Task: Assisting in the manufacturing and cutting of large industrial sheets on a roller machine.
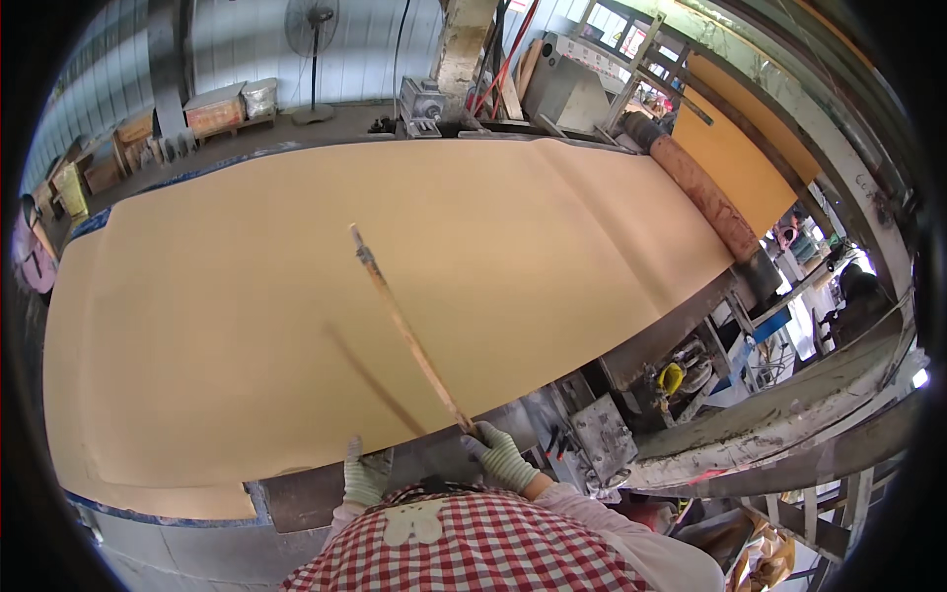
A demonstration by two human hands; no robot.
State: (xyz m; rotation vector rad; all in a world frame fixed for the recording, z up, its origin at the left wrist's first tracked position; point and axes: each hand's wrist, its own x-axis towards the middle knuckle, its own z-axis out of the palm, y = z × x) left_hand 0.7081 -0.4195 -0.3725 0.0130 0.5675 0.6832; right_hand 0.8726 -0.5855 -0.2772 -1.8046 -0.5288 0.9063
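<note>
A long wooden stick (pixel 406 331) is in my right hand (pixel 503 458), whose striped glove closes round its near end. The stick slants up and to the left over a wide tan sheet (pixel 247 286), and its far tip looks grey and wrapped. Its shadow falls on the sheet, apart from the stick. At the sheet's near edge is my left hand (pixel 367 476), in a matching glove, with thumb and fingers apart. No object shows in it; whether it touches the sheet's edge I cannot tell.
At the right the sheet meets a reddish-brown roller (pixel 702 195), with an orange sheet (pixel 735 143) hanging behind it. A machine frame (pixel 769 434) curves along the right side. Metal parts (pixel 604 434) lie right of my right hand. A fan (pixel 314 59) stands at the back.
</note>
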